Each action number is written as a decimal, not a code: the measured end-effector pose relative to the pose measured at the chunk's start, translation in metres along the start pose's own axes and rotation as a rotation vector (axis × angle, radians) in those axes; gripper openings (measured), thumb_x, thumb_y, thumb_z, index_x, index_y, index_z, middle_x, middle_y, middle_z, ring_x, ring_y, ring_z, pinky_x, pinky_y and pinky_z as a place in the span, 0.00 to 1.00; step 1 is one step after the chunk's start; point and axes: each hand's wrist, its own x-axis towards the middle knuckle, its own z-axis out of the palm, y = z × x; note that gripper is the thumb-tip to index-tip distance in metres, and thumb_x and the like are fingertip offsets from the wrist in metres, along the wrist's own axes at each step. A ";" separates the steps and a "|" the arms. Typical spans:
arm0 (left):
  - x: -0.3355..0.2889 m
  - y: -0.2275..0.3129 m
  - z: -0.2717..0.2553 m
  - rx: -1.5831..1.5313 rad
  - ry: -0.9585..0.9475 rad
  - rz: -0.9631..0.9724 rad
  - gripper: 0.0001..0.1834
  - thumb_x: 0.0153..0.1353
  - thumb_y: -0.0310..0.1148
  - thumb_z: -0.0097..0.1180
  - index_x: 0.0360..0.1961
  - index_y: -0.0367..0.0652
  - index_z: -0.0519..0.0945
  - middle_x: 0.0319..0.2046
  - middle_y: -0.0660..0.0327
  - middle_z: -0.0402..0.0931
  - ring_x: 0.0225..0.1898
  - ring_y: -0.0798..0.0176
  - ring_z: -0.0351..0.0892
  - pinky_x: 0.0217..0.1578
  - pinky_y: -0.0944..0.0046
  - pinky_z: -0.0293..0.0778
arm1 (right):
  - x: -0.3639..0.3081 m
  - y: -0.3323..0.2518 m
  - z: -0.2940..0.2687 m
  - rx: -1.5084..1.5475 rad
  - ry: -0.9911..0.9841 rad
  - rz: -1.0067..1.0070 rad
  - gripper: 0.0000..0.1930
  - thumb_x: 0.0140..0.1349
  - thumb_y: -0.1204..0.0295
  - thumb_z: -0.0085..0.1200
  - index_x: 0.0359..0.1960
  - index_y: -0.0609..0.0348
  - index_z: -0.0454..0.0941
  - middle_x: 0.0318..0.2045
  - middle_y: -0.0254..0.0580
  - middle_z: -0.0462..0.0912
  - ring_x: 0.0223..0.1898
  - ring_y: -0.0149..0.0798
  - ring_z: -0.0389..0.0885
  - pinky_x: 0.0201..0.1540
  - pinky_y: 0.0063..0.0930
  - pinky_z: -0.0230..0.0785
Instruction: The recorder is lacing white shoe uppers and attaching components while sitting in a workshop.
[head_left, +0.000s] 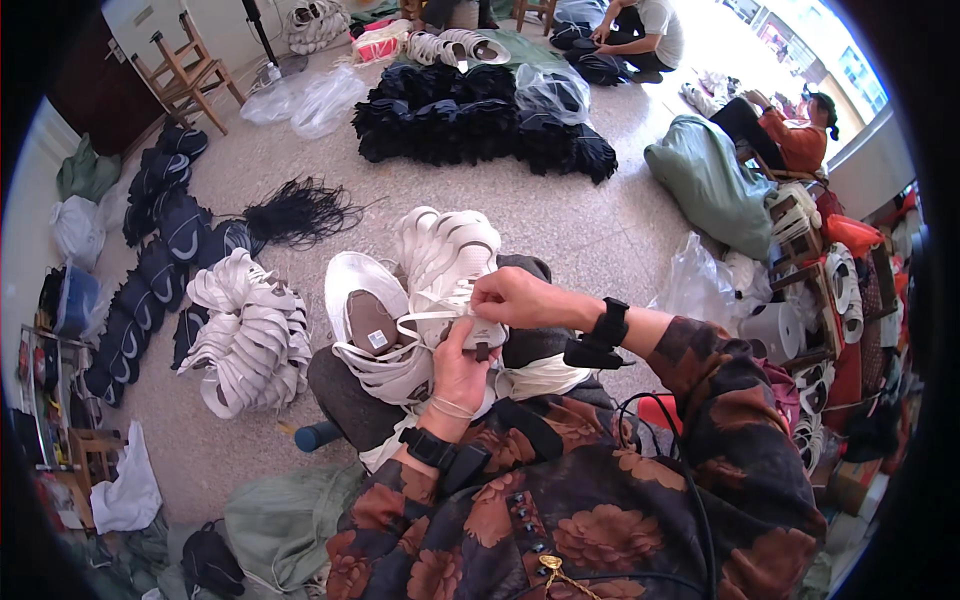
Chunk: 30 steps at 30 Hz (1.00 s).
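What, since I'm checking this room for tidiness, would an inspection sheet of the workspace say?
Surface: speckled floor; the work sits over the person's lap.
Job's things: white shoes bunched together, white lace loose on one.
Clutter: dark shoe pieces in rows, black cords, clear plastic bags.
Hands: left hand holds a shoe; right hand pinches the lace.
Cables: black cable over the patterned shirt.
Surroundings: wooden chair, green sack, other people seated.

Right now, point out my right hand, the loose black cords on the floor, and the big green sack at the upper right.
Right hand [522, 298], head view: back of the hand.
Black cords [297, 212], head view: middle of the strands.
Green sack [712, 190], head view: its side.
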 end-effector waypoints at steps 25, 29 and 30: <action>0.008 0.004 0.017 -0.222 0.269 -0.123 0.18 0.64 0.42 0.64 0.52 0.52 0.78 0.44 0.65 0.81 0.44 0.63 0.79 0.45 0.55 0.71 | -0.054 0.017 -0.032 0.249 0.001 0.311 0.06 0.63 0.74 0.54 0.33 0.63 0.80 0.22 0.33 0.80 0.21 0.24 0.77 0.25 0.19 0.70; 0.010 0.001 0.013 -0.230 0.271 -0.100 0.18 0.63 0.41 0.64 0.53 0.52 0.77 0.45 0.65 0.81 0.45 0.61 0.79 0.45 0.53 0.72 | -0.077 0.031 -0.042 0.232 -0.003 0.411 0.06 0.64 0.74 0.53 0.33 0.63 0.80 0.22 0.32 0.81 0.21 0.24 0.77 0.24 0.20 0.70; 0.010 0.000 0.012 -0.243 0.268 -0.085 0.18 0.64 0.41 0.64 0.53 0.52 0.77 0.45 0.65 0.81 0.45 0.61 0.79 0.46 0.53 0.73 | -0.080 0.028 -0.045 0.188 -0.044 0.443 0.06 0.64 0.74 0.54 0.33 0.63 0.81 0.22 0.31 0.80 0.22 0.23 0.77 0.26 0.19 0.70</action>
